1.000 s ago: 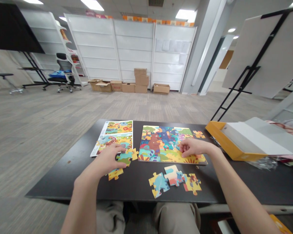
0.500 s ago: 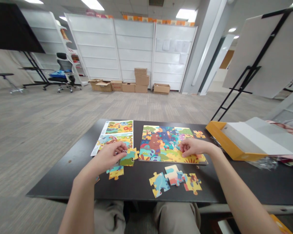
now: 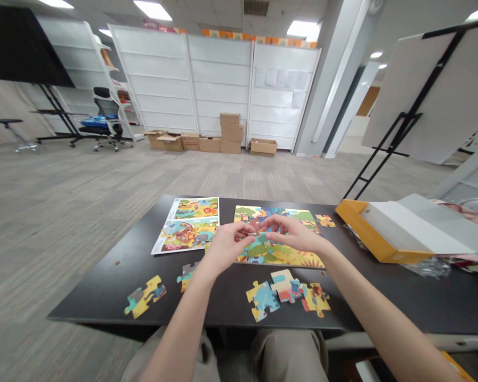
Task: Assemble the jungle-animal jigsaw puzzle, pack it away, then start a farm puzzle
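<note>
My left hand point(image 3: 230, 245) is over the left part of a colourful jigsaw puzzle point(image 3: 298, 257), thumb and fingers closed on a green puzzle piece point(image 3: 258, 247). My right hand point(image 3: 292, 233) is curled in from the other side, its thumb and fingertips at the same piece. The two hands nearly meet, hiding the middle of the picture. Nearer me lie a blue elephant piece point(image 3: 262, 300), a pale blue and red piece point(image 3: 286, 286) and a yellow piece point(image 3: 316, 300). Joined yellow pieces point(image 3: 145, 297) lie at the left, and another piece point(image 3: 186, 275) is partly behind my left forearm.
A printed picture sheet point(image 3: 185, 225) lies left of the puzzle on the black table point(image 3: 103, 286). One loose piece point(image 3: 325, 220) is at the puzzle's far right corner. A yellow open box point(image 3: 376, 236) stands on the right, with clear plastic wrap point(image 3: 426, 267) beside it.
My left hand has moved right with the green piece, from beside the puzzle to over it. My right hand has shifted left toward it. The yellow pieces at the left are now uncovered.
</note>
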Motion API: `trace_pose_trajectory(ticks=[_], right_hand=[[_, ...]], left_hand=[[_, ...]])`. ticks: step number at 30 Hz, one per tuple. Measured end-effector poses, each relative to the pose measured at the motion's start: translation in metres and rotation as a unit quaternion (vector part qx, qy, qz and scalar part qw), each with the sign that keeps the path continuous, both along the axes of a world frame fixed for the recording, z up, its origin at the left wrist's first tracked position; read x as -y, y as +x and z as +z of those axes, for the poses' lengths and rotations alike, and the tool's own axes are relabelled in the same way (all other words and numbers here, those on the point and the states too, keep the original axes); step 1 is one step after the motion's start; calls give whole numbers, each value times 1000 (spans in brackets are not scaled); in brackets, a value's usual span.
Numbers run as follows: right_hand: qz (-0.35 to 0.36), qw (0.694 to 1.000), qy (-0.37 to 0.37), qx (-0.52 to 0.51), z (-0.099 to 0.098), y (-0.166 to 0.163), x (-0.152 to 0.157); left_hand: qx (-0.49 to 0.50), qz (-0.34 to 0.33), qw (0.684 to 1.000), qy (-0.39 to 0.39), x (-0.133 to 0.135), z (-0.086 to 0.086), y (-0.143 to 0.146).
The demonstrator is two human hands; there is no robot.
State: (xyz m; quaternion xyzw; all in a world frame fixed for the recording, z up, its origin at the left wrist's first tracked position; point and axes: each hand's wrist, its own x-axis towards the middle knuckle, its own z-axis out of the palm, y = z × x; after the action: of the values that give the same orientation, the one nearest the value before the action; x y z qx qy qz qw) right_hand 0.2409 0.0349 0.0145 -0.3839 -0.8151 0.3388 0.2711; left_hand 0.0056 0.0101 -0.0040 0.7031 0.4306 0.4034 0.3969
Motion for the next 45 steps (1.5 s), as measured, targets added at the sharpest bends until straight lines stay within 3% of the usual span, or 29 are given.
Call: trace_pose_trajectory(ticks=[5,8,11,15,25,35,45], right_hand=[[29,999,-42,7,-1,-14,-12],[1,996,-89,5,-12,-10,-18],[-25,993,-116,15,-26,-7,-19],[-29,990,-138,23,-35,-12,-18],[-70,992,-100,32,-38,-25,-15],[-77,987,33,138,-43,-25,-13],[-31,983,3,182,-28,-8,-13]], left_hand=[[-19,11,999,24,-2,-3,-1],[-129,-20,990,63,-1,-6,-15],[-260,-52,960,91,1,-13,-29],[-334,-42,936,104,3,-21,-36],[-337,-53,934,104,8,-14,-32],[-328,-88,931,136,5,-23,-31],[-310,-89,939,121,3,-26,-38]])
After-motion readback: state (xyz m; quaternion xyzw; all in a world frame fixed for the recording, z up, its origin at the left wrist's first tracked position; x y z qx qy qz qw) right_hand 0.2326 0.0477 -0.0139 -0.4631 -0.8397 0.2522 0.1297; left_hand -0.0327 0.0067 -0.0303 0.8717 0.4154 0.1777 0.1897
